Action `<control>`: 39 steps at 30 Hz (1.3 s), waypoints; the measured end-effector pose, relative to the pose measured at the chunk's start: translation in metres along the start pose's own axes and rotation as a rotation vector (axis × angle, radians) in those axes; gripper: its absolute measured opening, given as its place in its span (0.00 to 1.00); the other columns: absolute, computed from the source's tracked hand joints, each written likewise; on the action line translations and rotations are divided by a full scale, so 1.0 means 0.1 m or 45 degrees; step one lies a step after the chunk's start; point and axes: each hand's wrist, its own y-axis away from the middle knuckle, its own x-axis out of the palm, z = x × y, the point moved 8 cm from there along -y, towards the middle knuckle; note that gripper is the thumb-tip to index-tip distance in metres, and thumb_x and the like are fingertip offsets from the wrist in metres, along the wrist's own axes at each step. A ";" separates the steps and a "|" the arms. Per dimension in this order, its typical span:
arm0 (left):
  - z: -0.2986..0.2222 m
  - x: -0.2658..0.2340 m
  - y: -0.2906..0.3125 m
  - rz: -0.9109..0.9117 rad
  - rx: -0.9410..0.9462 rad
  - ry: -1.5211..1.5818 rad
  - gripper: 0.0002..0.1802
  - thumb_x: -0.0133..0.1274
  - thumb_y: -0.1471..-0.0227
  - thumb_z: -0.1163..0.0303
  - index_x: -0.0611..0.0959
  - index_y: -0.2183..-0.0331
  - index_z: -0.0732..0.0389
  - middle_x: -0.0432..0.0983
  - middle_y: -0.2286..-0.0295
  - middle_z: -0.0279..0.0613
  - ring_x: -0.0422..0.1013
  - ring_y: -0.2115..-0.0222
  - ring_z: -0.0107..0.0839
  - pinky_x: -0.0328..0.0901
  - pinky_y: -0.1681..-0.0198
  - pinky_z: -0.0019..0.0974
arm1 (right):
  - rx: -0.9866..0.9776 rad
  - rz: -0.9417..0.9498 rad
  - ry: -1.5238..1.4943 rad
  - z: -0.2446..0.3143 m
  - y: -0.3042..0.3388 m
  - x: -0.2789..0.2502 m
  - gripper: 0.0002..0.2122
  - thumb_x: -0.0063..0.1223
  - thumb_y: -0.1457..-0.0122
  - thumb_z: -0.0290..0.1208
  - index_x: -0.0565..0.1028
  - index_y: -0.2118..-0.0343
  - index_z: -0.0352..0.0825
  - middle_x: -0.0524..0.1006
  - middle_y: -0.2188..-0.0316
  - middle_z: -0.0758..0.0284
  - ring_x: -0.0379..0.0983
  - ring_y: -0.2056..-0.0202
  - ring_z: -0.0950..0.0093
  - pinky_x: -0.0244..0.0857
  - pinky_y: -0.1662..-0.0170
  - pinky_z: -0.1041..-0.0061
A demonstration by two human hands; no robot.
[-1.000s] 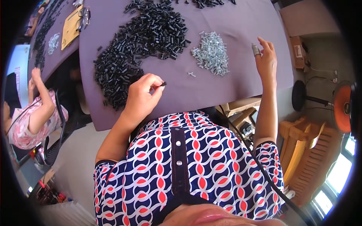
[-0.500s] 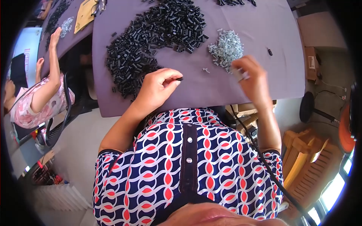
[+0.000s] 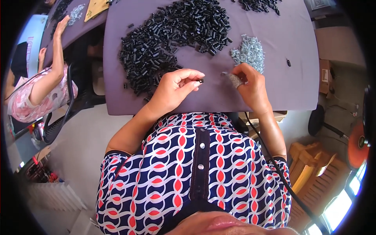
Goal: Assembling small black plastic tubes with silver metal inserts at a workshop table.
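Close over the table's front, my left hand (image 3: 175,89) pinches a small black plastic part (image 3: 201,80) between thumb and fingertips. To its right is my right hand (image 3: 252,84), fingers curled and closed, beside the pile of small silvery screws (image 3: 250,51). A greyish cover (image 3: 236,81) wraps a digit of that hand. What its fingertips hold, if anything, cannot be made out. A few loose screws (image 3: 224,73) show just left of those fingertips, slightly blurred. A large curved heap of short black tubular parts (image 3: 188,27) spreads beyond my left hand.
One black piece (image 3: 289,62) lies alone on the purple-grey tabletop (image 3: 291,86). More black parts (image 3: 260,4) lie at the far edge. At left, a co-worker (image 3: 43,84) sits at another table. A fan (image 3: 356,147) and wooden pieces (image 3: 305,162) stand at right.
My right hand has moved left from the screw pile toward my left hand. My left hand keeps its hold on the black part. The whole view has shifted a little.
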 end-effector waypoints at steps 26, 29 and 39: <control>-0.01 0.16 -0.04 0.071 -0.192 0.303 0.08 0.52 0.40 0.74 0.79 0.58 0.63 0.79 0.60 0.41 0.77 0.61 0.29 0.70 0.58 0.30 | 0.089 0.349 -1.341 0.08 0.07 0.40 0.07 0.54 0.39 0.16 0.76 0.59 0.27 0.80 0.64 0.66 0.79 0.64 0.77 0.74 0.59 0.79; 0.07 0.15 -0.06 -0.041 -0.183 0.475 0.07 0.52 0.40 0.74 0.78 0.58 0.62 0.79 0.61 0.39 0.77 0.62 0.28 0.70 0.57 0.31 | 0.087 0.329 -1.339 0.09 0.06 0.40 0.07 0.56 0.40 0.16 0.76 0.60 0.29 0.81 0.65 0.63 0.79 0.64 0.76 0.75 0.58 0.78; 0.20 0.23 -0.06 -0.028 -0.212 0.792 0.07 0.55 0.41 0.74 0.79 0.59 0.61 0.79 0.65 0.36 0.76 0.66 0.26 0.71 0.59 0.31 | 0.054 0.325 -1.303 0.21 0.10 0.45 0.10 0.57 0.42 0.14 0.75 0.58 0.28 0.79 0.62 0.68 0.77 0.59 0.78 0.74 0.53 0.77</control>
